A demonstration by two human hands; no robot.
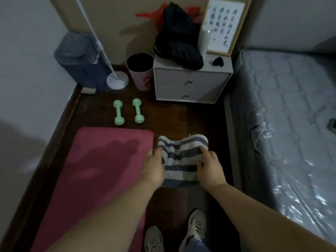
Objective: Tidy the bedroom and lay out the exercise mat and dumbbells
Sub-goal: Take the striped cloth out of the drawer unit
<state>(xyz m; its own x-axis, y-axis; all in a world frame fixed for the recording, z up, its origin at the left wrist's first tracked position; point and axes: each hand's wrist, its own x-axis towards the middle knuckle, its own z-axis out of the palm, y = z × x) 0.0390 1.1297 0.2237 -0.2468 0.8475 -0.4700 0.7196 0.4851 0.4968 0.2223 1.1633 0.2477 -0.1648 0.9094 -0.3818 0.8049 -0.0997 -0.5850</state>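
A pink exercise mat (pixel 101 160) lies unrolled on the dark wooden floor at the left. Two mint-green dumbbells (pixel 127 111) lie side by side just beyond its far end. A folded blue-and-white striped towel (pixel 181 151) is held above the floor to the right of the mat. My left hand (pixel 154 166) grips its left edge and my right hand (pixel 209 166) grips its right edge, fingers curled over the cloth.
A grey nightstand (pixel 190 86) with black clothing (pixel 178 39) and a framed print (pixel 225 24) stands ahead. A bin (pixel 140 70), a lamp base (pixel 117 80) and a grey container (pixel 80 57) sit at the back left. A plastic-wrapped mattress (pixel 291 115) fills the right.
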